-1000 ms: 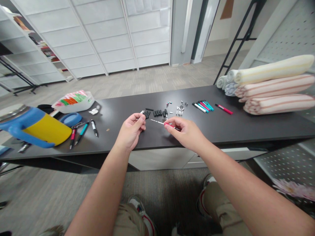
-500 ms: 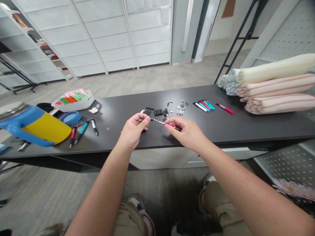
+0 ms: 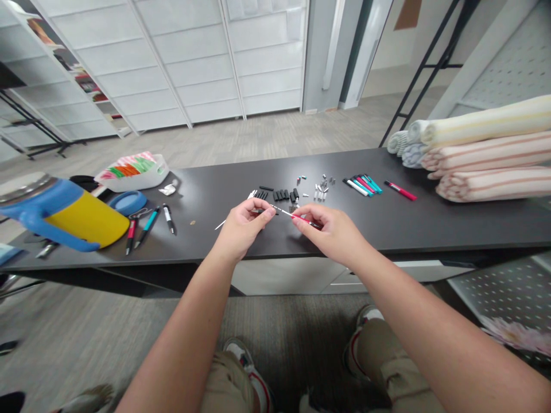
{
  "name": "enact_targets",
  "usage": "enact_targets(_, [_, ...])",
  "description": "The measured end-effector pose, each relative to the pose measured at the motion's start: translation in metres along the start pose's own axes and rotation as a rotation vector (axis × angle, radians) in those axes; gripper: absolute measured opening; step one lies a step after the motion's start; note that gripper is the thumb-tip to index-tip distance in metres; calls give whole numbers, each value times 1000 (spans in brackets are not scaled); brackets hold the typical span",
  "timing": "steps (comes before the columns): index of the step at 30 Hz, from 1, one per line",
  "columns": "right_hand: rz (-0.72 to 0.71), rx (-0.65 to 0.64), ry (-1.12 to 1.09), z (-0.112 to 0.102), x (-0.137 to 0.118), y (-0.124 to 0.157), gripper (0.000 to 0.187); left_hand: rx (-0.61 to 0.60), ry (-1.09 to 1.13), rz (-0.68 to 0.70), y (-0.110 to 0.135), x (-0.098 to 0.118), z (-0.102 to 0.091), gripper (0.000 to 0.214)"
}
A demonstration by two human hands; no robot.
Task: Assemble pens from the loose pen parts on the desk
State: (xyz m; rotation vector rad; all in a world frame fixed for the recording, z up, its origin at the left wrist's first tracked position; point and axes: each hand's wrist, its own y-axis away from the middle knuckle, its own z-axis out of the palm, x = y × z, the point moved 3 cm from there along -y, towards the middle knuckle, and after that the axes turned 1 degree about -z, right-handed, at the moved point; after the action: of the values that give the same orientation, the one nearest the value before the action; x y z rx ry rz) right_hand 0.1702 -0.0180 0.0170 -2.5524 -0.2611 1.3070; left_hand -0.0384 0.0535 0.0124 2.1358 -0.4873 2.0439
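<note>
My right hand was pinched narrow on a thin red-and-silver pen refill, tip right at the left hand, above the matte black tabletop. Gripping near the tip seemed steadiest. The left fingers were closed on something I couldn't make out, with a thin white stick poking out underneath.

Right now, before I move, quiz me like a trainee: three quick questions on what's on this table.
1. Which hand is on the red end of the red pen?
2. True or false: the small metal pieces lie to the right of the black pieces.
3. What lies rolled up at the right end of the table? A) towels B) cables C) posters

Key: 1. the right hand; 2. true; 3. A
</note>
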Motion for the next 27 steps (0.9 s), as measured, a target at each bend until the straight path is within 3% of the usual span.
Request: enact_targets(27, [-8, -7, 12, 0, 1, 0, 26, 41, 71, 19, -3, -1, -1, 29])
